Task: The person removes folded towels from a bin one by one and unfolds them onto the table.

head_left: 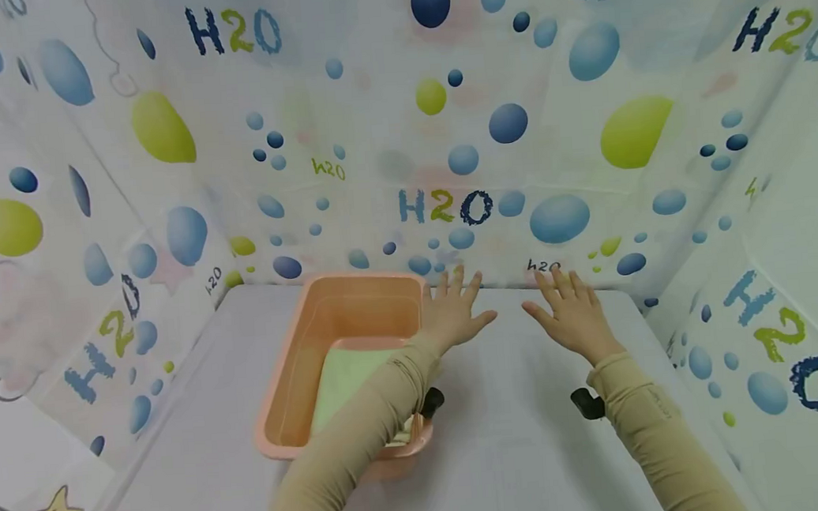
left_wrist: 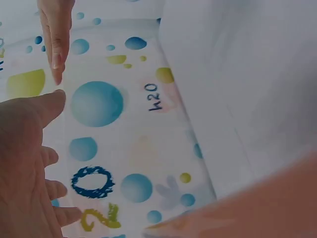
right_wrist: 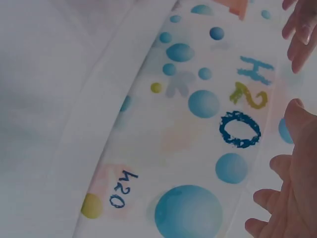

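My left hand (head_left: 450, 314) is held out with its fingers spread and straight, overlapping the right rim of a peach-coloured plastic basin (head_left: 277, 407) in the head view. Nothing is in its grasp. A pale green folded cloth (head_left: 346, 379) lies inside the basin, partly hidden behind my left forearm. To the right, my right hand (head_left: 571, 314) is stretched out the same way over the white table, fingers apart and holding nothing. Both hands face each other across a gap. In the left wrist view the left hand (left_wrist: 25, 148) shows bare fingers; the right wrist view shows the right hand (right_wrist: 292, 173) likewise.
A white table surface (head_left: 508, 454) extends under the hands. Behind it and at both sides stand fabric walls (head_left: 369, 92) printed with blue and green dots and H2O lettering. Black wrist-worn pieces (head_left: 588, 404) stick out at each sleeve cuff.
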Action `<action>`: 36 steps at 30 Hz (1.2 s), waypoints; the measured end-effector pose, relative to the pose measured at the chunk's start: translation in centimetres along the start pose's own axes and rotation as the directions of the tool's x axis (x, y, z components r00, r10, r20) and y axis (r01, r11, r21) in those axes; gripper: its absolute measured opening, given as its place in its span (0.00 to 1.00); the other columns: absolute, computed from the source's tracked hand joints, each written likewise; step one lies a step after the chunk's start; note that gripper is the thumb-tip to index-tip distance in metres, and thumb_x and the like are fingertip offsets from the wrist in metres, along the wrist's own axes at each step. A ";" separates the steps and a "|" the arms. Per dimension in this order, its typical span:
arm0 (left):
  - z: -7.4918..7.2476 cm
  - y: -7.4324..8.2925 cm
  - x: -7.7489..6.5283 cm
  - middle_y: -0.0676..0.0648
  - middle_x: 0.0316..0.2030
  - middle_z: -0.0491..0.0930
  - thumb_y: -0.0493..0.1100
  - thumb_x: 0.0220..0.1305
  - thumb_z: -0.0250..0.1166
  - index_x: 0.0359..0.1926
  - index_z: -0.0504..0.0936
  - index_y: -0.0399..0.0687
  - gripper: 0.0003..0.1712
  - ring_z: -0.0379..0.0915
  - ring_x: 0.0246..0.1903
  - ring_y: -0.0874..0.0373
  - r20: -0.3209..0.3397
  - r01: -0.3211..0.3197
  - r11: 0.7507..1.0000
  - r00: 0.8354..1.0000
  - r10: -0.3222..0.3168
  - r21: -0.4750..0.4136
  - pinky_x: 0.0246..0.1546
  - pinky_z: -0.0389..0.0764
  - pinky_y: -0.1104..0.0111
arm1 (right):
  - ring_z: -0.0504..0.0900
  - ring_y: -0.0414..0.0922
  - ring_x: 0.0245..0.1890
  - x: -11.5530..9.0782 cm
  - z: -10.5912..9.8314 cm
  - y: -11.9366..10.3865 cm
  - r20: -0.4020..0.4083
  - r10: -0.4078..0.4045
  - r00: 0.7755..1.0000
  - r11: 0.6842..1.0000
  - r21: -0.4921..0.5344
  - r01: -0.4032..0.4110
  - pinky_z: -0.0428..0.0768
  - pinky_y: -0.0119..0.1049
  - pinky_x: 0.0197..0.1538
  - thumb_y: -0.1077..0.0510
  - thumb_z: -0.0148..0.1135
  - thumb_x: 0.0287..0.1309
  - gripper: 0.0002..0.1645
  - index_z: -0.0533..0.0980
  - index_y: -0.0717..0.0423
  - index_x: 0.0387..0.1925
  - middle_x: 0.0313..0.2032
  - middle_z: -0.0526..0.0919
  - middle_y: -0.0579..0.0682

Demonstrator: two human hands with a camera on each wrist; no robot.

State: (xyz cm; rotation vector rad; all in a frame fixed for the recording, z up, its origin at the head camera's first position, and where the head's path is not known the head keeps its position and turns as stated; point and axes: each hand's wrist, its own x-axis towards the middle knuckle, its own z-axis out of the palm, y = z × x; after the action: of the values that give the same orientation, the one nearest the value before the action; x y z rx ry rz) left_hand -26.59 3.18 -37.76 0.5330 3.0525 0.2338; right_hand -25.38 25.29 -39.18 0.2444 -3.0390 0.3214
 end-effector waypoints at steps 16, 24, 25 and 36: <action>-5.7 -4.8 -1.0 0.40 0.62 0.69 0.58 0.66 0.52 0.63 0.68 0.45 0.31 0.72 0.56 0.44 -0.206 -0.031 0.986 0.979 -0.003 -0.161 0.50 0.78 0.54 | 0.63 0.65 0.63 2.3 -3.0 -6.1 -0.232 -0.108 0.967 0.983 0.118 0.139 0.64 0.61 0.62 0.41 0.54 0.61 0.39 0.60 0.59 0.67 0.65 0.63 0.66; -6.6 -7.7 -1.9 0.42 0.63 0.67 0.59 0.66 0.52 0.61 0.71 0.48 0.30 0.71 0.57 0.45 -0.225 0.052 0.942 0.965 -0.132 -0.331 0.54 0.75 0.52 | 0.68 0.59 0.62 2.9 -2.7 -9.9 -0.244 -0.102 0.964 0.949 0.266 0.168 0.69 0.57 0.60 0.42 0.52 0.63 0.33 0.66 0.55 0.63 0.62 0.69 0.59; -6.3 -8.2 -2.2 0.42 0.63 0.67 0.60 0.66 0.51 0.61 0.71 0.48 0.30 0.71 0.57 0.46 -0.215 0.062 0.935 0.966 -0.144 -0.348 0.54 0.75 0.52 | 0.68 0.59 0.62 2.8 -2.3 -10.5 -0.232 -0.101 0.967 0.946 0.279 0.166 0.70 0.56 0.60 0.42 0.51 0.63 0.32 0.66 0.55 0.63 0.62 0.69 0.59; -3.8 -15.5 -5.2 0.38 0.56 0.72 0.57 0.67 0.52 0.56 0.75 0.41 0.27 0.72 0.52 0.43 -0.223 0.100 0.857 0.944 -0.242 -0.506 0.52 0.74 0.50 | 0.73 0.54 0.57 3.5 -0.6 -18.0 -0.251 -0.106 0.962 0.824 0.520 0.226 0.75 0.52 0.54 0.41 0.52 0.62 0.32 0.66 0.50 0.64 0.61 0.70 0.55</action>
State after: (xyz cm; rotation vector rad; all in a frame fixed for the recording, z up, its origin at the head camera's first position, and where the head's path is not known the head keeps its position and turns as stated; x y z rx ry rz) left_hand -27.09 -13.56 -36.40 0.1997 3.0800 1.1262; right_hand -25.85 7.54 -34.68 0.4708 -2.6168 1.1223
